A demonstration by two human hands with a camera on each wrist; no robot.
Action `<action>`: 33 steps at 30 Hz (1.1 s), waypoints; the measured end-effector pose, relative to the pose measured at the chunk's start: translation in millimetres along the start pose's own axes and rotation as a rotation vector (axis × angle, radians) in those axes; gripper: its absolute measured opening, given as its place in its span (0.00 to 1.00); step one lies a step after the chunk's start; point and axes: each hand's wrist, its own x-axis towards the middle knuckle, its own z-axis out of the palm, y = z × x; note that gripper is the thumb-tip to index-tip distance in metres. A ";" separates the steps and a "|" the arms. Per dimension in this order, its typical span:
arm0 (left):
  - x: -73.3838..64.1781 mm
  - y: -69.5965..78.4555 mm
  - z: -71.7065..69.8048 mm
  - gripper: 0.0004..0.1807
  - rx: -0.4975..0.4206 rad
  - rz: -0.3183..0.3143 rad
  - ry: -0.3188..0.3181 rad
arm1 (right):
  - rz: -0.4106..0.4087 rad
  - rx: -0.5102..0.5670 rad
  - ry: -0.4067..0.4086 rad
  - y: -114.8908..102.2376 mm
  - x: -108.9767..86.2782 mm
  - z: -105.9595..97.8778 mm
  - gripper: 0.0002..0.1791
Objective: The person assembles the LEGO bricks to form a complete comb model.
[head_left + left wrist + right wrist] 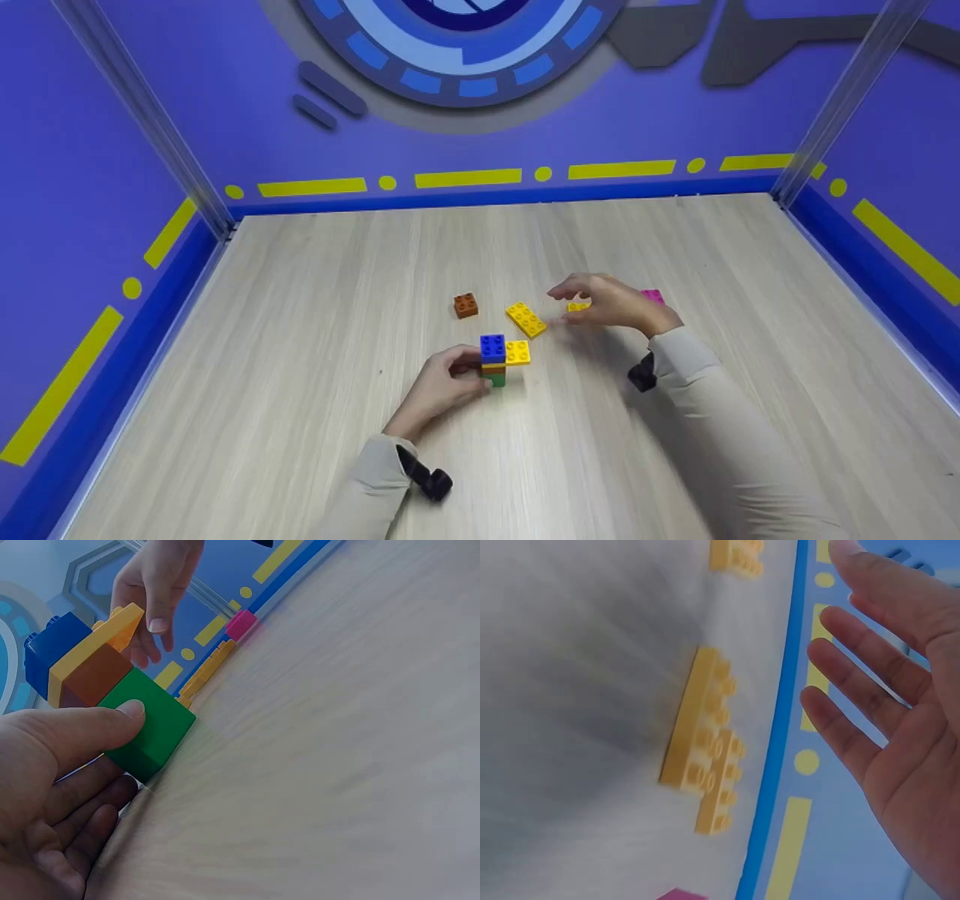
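My left hand (pixel 448 384) pinches a small stack of toy building bricks near its foot. In the left wrist view the thumb lies on the green brick (pixel 154 724) at the bottom. Above it come a brown brick (pixel 96 676), a longer yellow brick (pixel 518 352) that juts out to the right, and a blue brick (pixel 492 346) on top. My right hand (pixel 611 304) hovers with fingers spread and nothing in its grasp. Beneath it two yellow bricks (pixel 692 720) lie close together, partly hidden by the hand in the head view.
Between the hands and a bit farther back lies another yellow brick (pixel 526 320). A brown brick (pixel 465 305) sits to its left on the wooden table (pixel 315 300). Beyond the right wrist a pink brick (pixel 652 295) shows in part. Blue-purple walls (pixel 465 150) enclose the table's back and sides.
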 end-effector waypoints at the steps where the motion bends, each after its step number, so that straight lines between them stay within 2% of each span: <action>1: -0.1 -0.1 0.1 0.24 0.002 -0.001 0.000 | 0.006 -0.002 0.002 2.3 -0.3 -0.5 0.24; 14: 2.6 -7.3 -0.8 0.23 0.042 0.022 0.003 | 0.036 -0.038 0.011 26.9 -4.9 -3.3 0.25; 19: 2.4 -6.0 -1.1 0.23 0.036 0.028 0.000 | 0.068 -0.043 0.010 32.3 -6.1 -2.6 0.25; 25: 2.5 -6.4 -0.6 0.24 0.019 0.026 -0.003 | 0.143 -0.027 0.012 37.4 -5.9 1.0 0.28; 31: -13.6 25.4 -2.9 0.23 -0.003 0.013 -0.002 | 0.201 -0.048 0.007 39.9 -5.1 4.8 0.30; 33: -15.1 28.6 -3.5 0.23 -0.007 0.016 -0.006 | 0.206 -0.057 0.005 41.0 -4.6 5.8 0.29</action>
